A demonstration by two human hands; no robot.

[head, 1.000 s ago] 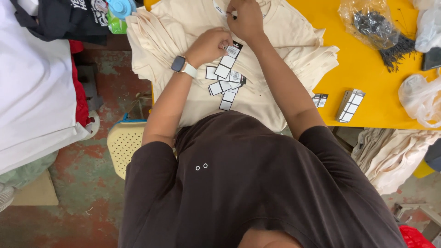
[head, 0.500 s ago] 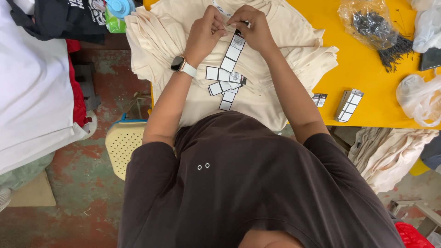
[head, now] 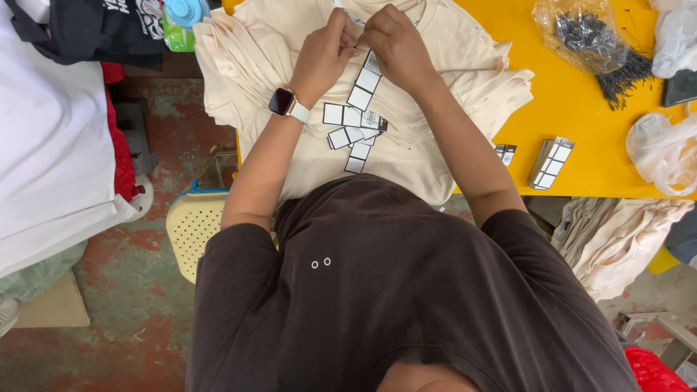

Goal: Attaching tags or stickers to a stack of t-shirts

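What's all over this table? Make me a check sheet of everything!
Surface: yellow table, partly covered by shirts.
Job's things: cream shirts stacked; white tags scattered on top; one tag hangs under the hands.
Clutter: tag stacks; bag of black fasteners; white bags.
Hands: left hand and right hand pinch together at the shirt's collar; watch on the left wrist.
Cables: nothing seen.
Surroundings: perforated stool, worn floor, white cloth.

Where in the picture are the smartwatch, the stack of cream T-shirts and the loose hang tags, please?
smartwatch [head: 282, 101], head view, on its dark screen.
stack of cream T-shirts [head: 450, 51], head view, on the top shirt's shoulder.
loose hang tags [head: 353, 134], head view, on one white tag.
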